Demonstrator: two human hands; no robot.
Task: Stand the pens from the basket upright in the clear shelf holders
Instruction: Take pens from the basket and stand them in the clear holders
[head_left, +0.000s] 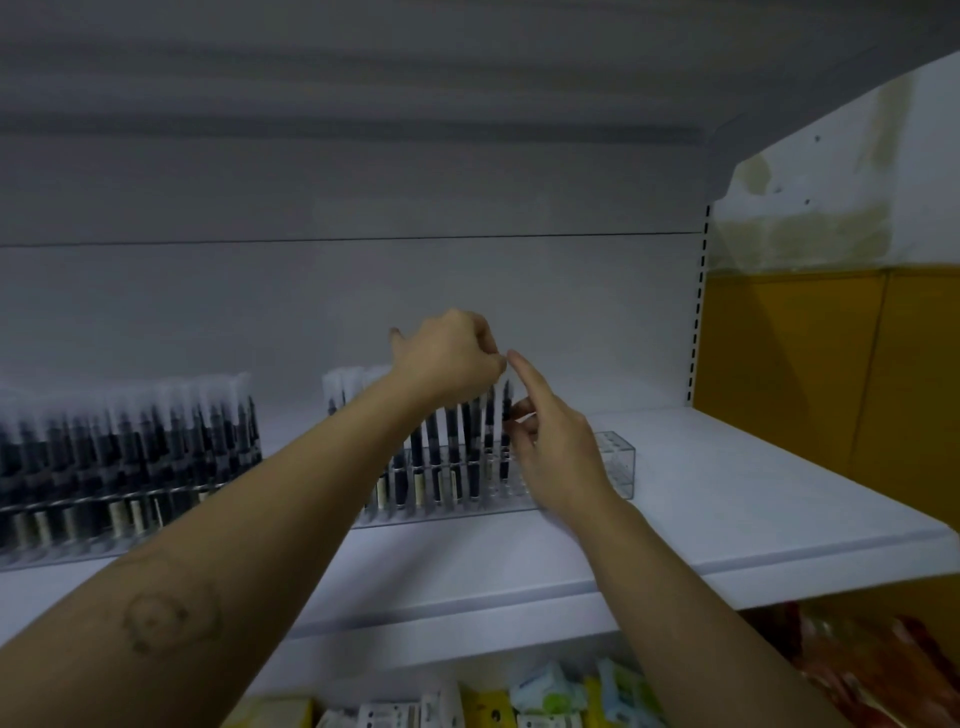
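Your right hand (556, 452) has its thumb and lower fingers closed on the barrel of the end pen (505, 441), while the index finger sticks up straight and free. Your left hand (447, 358) is curled over the pen tops; whether it pinches one cannot be told, as the fingertips hide the caps.

The end pen stands in the clear holder (618, 457), the last of the row of dark pens (441, 457) filling the holder's left and middle. Its long axis runs near vertical, top leaning slightly away from you, so it lies directly against your right fingers and just below your left fingertips. The right hand is the nearer one to the barrel, so it looks best placed to press the pen straight down until it seats.

The holder's right end shows only empty sockets, beyond your right hand. To the holder's left stands a second holder (130, 467), packed full. Both sit on the white shelf (727, 493). The basket is out of view.
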